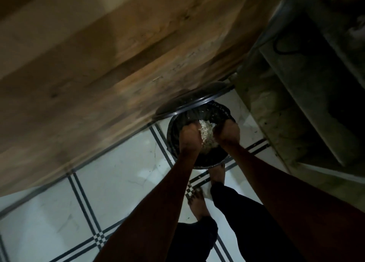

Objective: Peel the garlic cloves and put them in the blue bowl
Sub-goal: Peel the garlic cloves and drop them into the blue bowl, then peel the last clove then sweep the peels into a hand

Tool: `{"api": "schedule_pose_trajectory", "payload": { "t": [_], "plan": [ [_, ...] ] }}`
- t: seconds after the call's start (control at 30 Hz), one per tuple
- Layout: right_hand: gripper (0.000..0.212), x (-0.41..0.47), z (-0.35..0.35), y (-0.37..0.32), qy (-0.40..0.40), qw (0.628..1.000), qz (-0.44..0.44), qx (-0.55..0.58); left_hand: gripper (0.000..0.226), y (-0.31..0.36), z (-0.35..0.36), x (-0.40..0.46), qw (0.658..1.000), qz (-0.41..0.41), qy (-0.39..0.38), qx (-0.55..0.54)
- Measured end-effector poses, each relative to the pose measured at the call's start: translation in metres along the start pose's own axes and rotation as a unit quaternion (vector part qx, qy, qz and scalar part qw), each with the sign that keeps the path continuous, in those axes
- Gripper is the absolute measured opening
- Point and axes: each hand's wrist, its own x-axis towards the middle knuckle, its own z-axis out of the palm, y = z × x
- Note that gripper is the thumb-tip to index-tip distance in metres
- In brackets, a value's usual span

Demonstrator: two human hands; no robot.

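I look down at a black pedal bin [211,162] lined with a dark bag, its lid [189,100] raised against the wall. Over its mouth my left hand [190,135] and my right hand [227,134] are cupped together around a pale heap of garlic peels [207,133], pressing it between them. My fingertips are hidden under the heap. Small flecks of peel cling to the bag's far rim. No blue bowl or garlic cloves are in view.
A brown wooden wall panel [98,64] rises behind the bin. A grey stone shelf unit [296,107] stands to the right. The floor is white tile [118,172] with dark lines. My bare feet [198,206] stand just before the bin, one at its base.
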Motion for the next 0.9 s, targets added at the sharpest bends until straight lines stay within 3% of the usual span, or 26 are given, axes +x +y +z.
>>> {"api": "schedule_pose_trajectory", "payload": {
  "t": [0.07,0.17,0.27,0.5,0.67,0.9],
  "plan": [
    [0.044,-0.016,-0.020,-0.007,0.030,0.998,-0.051,-0.005,0.027,0.006,-0.018,-0.012,1.000,-0.007,0.012,-0.022],
    [0.032,-0.044,-0.064,-0.017,-0.062,0.997,-0.047,0.015,0.026,0.029,-0.055,-0.046,0.997,-0.009,0.058,-0.052],
    [0.022,-0.078,-0.121,-0.016,-0.100,0.992,-0.058,0.045,0.016,0.061,-0.104,-0.093,0.987,0.000,0.090,-0.132],
    [0.040,-0.201,-0.312,0.011,-0.058,0.980,-0.084,0.170,0.020,0.178,-0.213,-0.221,0.965,0.107,0.087,-0.223],
    [0.029,-0.285,-0.449,0.057,0.057,0.971,-0.065,0.224,0.025,0.285,-0.238,-0.297,0.939,0.179,0.029,-0.294],
    [0.026,-0.374,-0.581,0.216,0.205,0.913,-0.008,0.353,0.018,0.455,-0.180,-0.426,0.893,0.313,-0.091,-0.310]
  ]
}}
